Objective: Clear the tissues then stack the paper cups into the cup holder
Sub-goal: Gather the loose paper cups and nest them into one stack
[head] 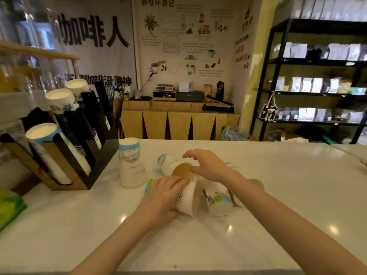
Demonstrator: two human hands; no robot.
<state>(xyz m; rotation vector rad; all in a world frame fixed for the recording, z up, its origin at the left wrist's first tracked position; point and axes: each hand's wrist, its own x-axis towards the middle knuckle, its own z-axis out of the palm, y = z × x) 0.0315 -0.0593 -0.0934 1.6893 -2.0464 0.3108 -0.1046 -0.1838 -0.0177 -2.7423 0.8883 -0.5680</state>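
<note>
Several white paper cups with blue and green prints lie tipped over in the middle of the white counter (258,195). My left hand (162,197) grips one lying cup (185,201) from the left side. My right hand (208,165) rests on top of the pile, fingers spread over a cup showing its brown inside (181,170). Another cup (218,201) lies under my right wrist. An upside-down stack of two cups (131,161) stands to the left. The black cup holder (79,139) at the left holds slanted rows of cups. No tissues are visible.
A green packet (10,207) lies at the counter's left edge. Behind the counter are a wooden cabinet (178,124) with a scale and boxes, and black shelves (317,86) with bags at the right.
</note>
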